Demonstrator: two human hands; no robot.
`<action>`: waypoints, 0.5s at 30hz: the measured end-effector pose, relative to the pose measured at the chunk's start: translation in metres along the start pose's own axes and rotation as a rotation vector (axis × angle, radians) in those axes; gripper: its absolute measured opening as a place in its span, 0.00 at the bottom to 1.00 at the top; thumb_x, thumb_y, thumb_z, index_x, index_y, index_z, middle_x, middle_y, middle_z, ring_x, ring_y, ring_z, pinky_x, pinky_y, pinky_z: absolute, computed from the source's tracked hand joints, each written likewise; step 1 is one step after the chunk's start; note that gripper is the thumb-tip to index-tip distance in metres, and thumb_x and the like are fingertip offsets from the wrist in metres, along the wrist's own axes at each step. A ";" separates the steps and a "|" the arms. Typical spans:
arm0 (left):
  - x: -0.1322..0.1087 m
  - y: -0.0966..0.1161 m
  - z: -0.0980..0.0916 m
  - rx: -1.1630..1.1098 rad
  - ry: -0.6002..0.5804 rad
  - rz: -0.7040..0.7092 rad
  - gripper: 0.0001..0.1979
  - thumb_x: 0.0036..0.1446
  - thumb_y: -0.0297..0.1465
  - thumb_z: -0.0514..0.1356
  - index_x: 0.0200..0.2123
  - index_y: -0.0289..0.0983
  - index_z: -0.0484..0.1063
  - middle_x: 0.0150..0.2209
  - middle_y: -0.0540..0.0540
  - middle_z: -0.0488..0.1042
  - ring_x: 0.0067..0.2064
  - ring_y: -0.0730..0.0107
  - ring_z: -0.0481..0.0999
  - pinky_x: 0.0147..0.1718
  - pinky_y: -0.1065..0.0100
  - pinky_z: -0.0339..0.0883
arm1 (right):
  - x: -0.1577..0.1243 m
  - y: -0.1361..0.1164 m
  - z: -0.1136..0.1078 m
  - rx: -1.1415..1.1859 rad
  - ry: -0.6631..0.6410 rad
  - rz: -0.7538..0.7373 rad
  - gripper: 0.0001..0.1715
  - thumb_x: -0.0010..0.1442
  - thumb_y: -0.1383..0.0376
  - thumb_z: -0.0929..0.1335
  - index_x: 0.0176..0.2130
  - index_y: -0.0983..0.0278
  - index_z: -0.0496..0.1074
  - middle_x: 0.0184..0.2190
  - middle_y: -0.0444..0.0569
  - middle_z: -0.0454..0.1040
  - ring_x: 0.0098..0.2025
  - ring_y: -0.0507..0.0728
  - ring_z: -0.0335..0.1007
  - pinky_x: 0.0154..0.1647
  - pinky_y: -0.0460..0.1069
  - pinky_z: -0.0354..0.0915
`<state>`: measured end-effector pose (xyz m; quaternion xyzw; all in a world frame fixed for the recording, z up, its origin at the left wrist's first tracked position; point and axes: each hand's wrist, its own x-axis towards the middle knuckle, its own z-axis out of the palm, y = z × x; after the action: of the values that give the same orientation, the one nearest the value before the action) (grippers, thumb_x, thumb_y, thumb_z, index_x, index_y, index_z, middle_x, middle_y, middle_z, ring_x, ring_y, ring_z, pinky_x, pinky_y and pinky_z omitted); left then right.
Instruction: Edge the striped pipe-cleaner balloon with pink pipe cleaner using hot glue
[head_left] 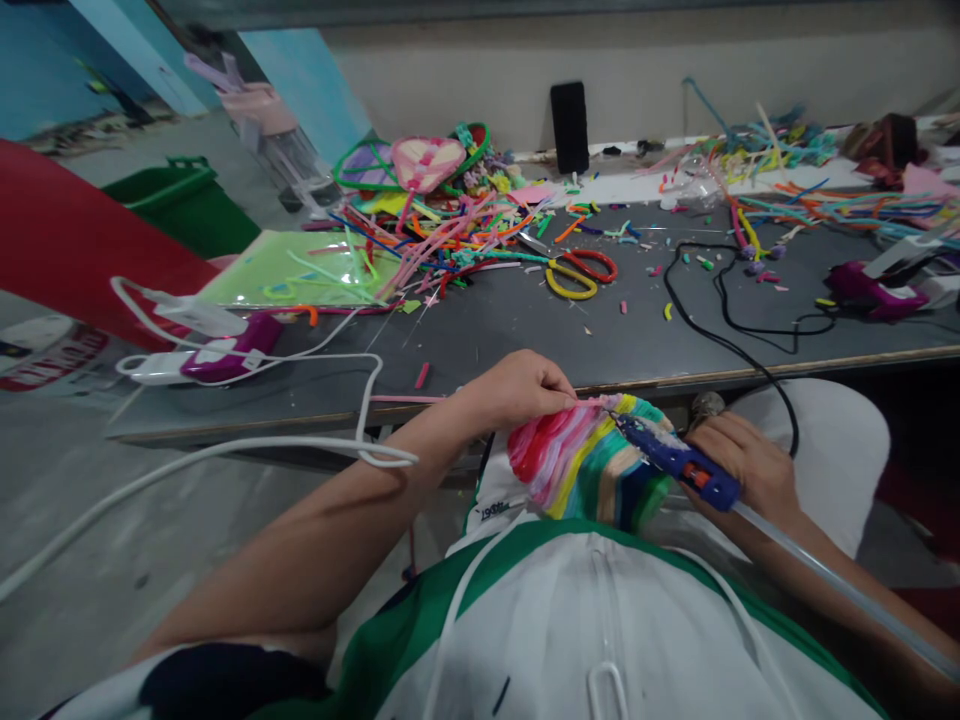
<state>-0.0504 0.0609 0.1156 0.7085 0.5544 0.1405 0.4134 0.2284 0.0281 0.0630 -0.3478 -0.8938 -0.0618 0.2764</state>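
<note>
On my lap lies a rainbow-striped piece made of fuzzy pipe cleaners point(592, 465), its bands running from red and pink through yellow and green to dark blue. At its upper edge my left hand point(525, 385) pinches a pink pipe cleaner point(589, 402), fingers closed. My right hand point(742, 465) is wrapped round a blue hot glue gun point(667, 452), whose nozzle points left at the top of the striped piece, close to the pink strand. A long clear glue stick point(840, 580) sticks out of the gun's back. Whether the nozzle touches the piece, I cannot tell.
Scissors with red and yellow handles point(581, 275) lie on the grey table point(510, 335), among pipe cleaner scraps. Behind are a heap of pipe cleaners point(450, 225), a phone point(570, 128) and a tumbler point(274, 140). A white cable point(225, 455) crosses my left forearm; a black cord point(720, 340) hangs right.
</note>
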 end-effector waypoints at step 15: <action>-0.001 0.003 0.000 0.012 0.005 0.014 0.12 0.48 0.33 0.59 0.32 0.34 0.80 0.26 0.49 0.78 0.28 0.74 0.72 0.26 0.77 0.59 | 0.003 0.008 -0.010 0.195 0.029 0.138 0.07 0.50 0.63 0.70 0.31 0.63 0.67 0.29 0.47 0.70 0.32 0.55 0.66 0.35 0.50 0.63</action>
<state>-0.0489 0.0598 0.1179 0.7147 0.5512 0.1419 0.4065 0.2360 0.0330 0.0722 -0.3789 -0.8654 0.0396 0.3255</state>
